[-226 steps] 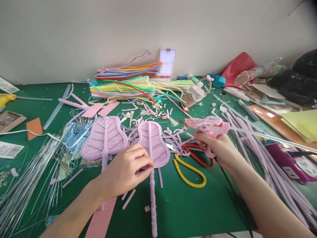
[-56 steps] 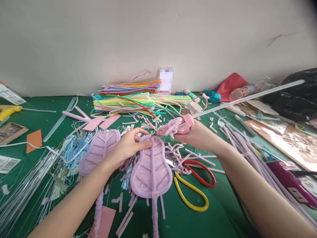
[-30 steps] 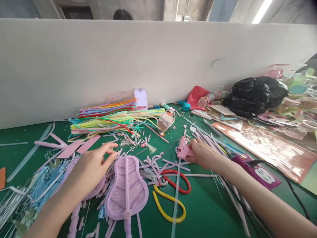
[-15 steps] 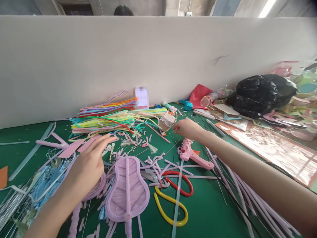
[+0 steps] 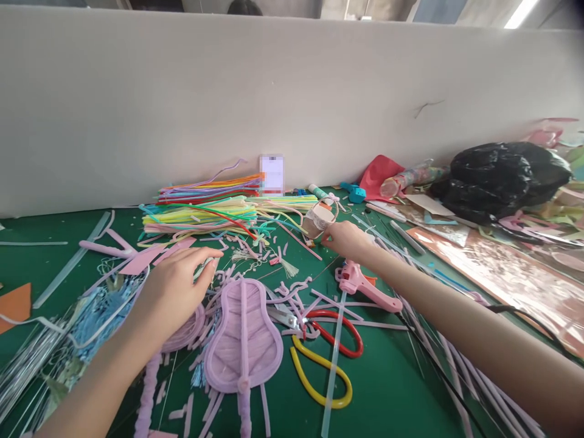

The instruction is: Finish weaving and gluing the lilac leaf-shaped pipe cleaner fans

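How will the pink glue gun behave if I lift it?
The pink glue gun would likely drag its trailing black cord. Its long glue stick, crossing over the scissors, would probably swing and might nudge them.

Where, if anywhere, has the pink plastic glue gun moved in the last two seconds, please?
Yes, the glue gun has moved rightward relative to the metal scissors with red and yellow handles.

Right hand (image 5: 349, 241) beside the small basket (image 5: 314, 223), near a glue gun (image 5: 367, 289).
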{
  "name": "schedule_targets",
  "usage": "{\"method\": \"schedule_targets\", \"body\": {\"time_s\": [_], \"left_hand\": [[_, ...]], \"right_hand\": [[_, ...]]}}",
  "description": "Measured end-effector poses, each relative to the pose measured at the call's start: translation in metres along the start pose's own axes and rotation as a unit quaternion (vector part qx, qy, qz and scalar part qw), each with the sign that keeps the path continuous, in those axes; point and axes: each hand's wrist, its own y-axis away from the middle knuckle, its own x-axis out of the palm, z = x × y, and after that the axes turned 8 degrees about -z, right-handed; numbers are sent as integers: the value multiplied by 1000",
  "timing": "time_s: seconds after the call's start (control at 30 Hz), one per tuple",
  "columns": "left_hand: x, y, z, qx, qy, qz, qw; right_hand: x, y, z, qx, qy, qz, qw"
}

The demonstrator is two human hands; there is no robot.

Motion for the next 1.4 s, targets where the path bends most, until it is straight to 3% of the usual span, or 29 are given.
{"method": "schedule_targets", "body": {"time_s": [0.27,0.43,0.53,0.67,0.77,0.9,1.1,1.4], "left_hand": [[2,-2,9,-6,-22,-11,1000],[1,-3,13,-18,-18,1,1000],[3,-3,17,-41,-12,37,998],[12,0,19,-60,35,140,988],[23,6,16,-60,77,192,976],[36,12,14,-67,105,231,965],[44,12,17,-89,120,236,960],[43,7,14,-124,220,247,936]], "right_hand": [[8,4,8,3,12,-15,1000],[-13,17,22,12,21,-19,1000],[-38,32,40,0,-23,-55,998],[-57,49,79,-116,-185,-102,971],[-45,51,111,-187,-295,-48,936],[-14,41,134,-193,-364,17,911],[6,30,132,-182,-404,45,896],[5,38,126,-179,-448,27,876]]}}
